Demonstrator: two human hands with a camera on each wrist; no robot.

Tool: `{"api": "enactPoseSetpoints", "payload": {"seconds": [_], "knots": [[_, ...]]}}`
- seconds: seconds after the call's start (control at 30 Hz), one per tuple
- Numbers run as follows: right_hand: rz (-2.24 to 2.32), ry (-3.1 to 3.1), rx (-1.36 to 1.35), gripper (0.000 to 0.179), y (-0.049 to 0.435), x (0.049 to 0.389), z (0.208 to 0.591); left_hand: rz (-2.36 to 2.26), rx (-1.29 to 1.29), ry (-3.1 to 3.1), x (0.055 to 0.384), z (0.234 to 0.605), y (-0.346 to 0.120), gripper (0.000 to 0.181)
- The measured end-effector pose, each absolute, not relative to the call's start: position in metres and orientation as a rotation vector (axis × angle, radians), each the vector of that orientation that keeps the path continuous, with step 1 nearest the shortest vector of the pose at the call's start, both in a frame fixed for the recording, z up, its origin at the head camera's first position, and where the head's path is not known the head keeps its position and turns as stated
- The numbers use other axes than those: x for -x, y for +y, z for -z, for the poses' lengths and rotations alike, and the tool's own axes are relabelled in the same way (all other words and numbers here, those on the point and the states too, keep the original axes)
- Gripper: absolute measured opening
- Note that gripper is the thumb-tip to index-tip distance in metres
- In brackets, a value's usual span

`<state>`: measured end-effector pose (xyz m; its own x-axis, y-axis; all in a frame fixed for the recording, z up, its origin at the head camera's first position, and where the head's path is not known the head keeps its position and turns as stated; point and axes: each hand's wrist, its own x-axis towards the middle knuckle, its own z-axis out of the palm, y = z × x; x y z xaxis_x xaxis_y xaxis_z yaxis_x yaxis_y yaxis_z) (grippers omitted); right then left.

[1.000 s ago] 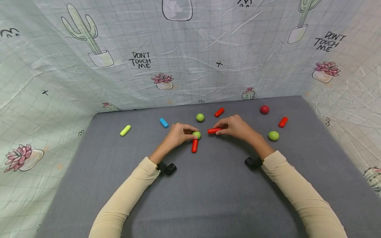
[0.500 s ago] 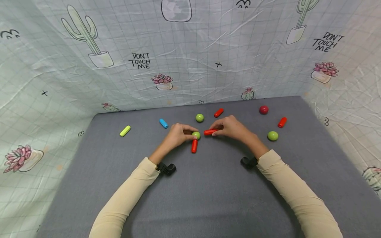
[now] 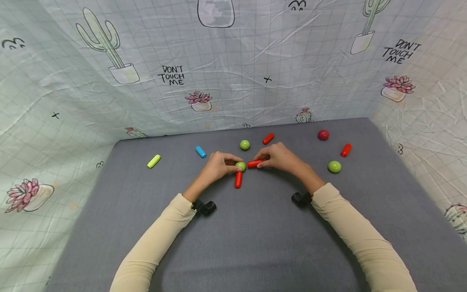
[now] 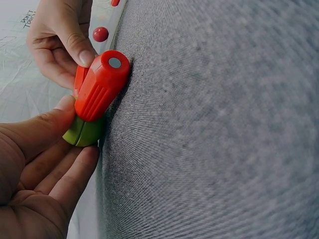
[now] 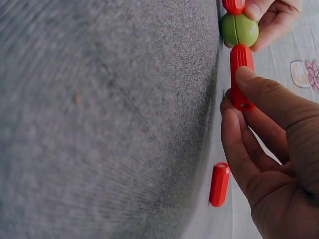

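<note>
A pale fabric backdrop printed with cacti (image 3: 215, 52) stands along the left and far edges of a grey, cloth-covered table (image 3: 270, 243) and rises beyond its right edge too. Toward the table's far left corner lies a short, glossy yellow-green stick (image 3: 154, 161), tilted. Right of it, near the far edge, lies a glossy bright blue stick (image 3: 200, 151). Next comes the left hand (image 3: 219, 164), reaching from a beige sleeve (image 3: 157, 239) with a black device (image 3: 205, 207) at the wrist; its thumb and fingers pinch a smooth green ball (image 3: 240, 166) with a grooved line round it. The ball is near the middle of the table's width, and a fluted red stick with a grey disc in its end (image 3: 238, 179) touches it and points toward the near edge. Behind, close to the far edge, sits a second glossy green ball (image 3: 245, 144). Just right of the pinched ball is another fluted red stick (image 3: 251, 164), its left end right by the ball; whether they touch I cannot tell. Farther back lies a slanted red stick (image 3: 268, 138). The right hand (image 3: 279, 157) pinches the fluted stick beside the ball between thumb and fingers. Toward the far right corner are a shiny dark red ball (image 3: 323, 134), then a third glossy green ball (image 3: 334, 166) nearer the viewer, and lastly a short red stick (image 3: 346, 150) near the right edge.
</note>
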<state>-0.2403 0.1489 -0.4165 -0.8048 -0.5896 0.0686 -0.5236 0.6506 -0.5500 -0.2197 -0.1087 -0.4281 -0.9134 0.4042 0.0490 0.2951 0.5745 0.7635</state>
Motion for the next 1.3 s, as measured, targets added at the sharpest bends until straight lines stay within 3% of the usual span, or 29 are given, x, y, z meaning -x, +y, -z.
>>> {"api": "enactPoseSetpoints", "payload": {"seconds": [0.77,0.97,1.3], "knots": [[0.799,2.683,0.998,0.022,0.144,0.244,0.408,-1.241,-0.594,2.696,0.218,0.427,-0.107,0.024],[0.805,2.727,1.056,0.021,0.144,0.257,0.396,-1.241,-0.601,2.695,0.218,0.425,-0.107,0.023],[0.827,2.73,0.927,0.03,0.127,0.286,0.39,-1.222,-0.67,2.627,0.218,0.423,-0.103,0.024]]}}
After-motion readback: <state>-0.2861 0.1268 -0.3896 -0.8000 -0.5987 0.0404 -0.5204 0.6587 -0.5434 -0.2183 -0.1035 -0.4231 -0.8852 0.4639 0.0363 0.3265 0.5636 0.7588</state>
